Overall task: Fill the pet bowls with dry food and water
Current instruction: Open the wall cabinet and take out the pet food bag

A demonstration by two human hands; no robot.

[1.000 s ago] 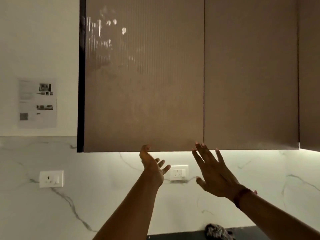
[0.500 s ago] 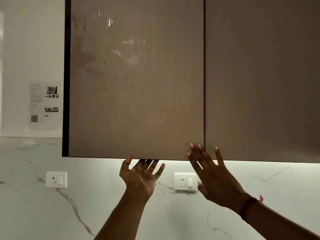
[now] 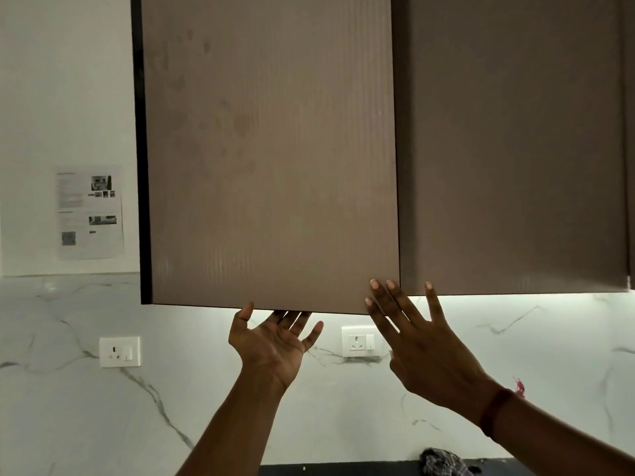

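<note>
A brown ribbed wall cabinet door [image 3: 271, 149] fills the upper middle of the head view, swung slightly out from the neighbouring door [image 3: 508, 142]. My left hand [image 3: 275, 341] reaches up palm towards me, its fingertips hooked behind the door's bottom edge. My right hand [image 3: 415, 341] has its fingers spread, fingertips resting on the door's lower right corner. Neither hand holds any object. No pet bowls, food or water are in view.
The marble backsplash carries two white sockets [image 3: 120, 351] [image 3: 358, 341]. A printed sheet [image 3: 88, 211] is stuck on the white wall at left. A dark crumpled cloth [image 3: 443, 462] lies on the dark counter at the bottom right.
My left hand rose from below the cabinet to hook its fingers under the door's bottom edge. The left door has swung slightly outward. My right hand stays at the lower right corner.
</note>
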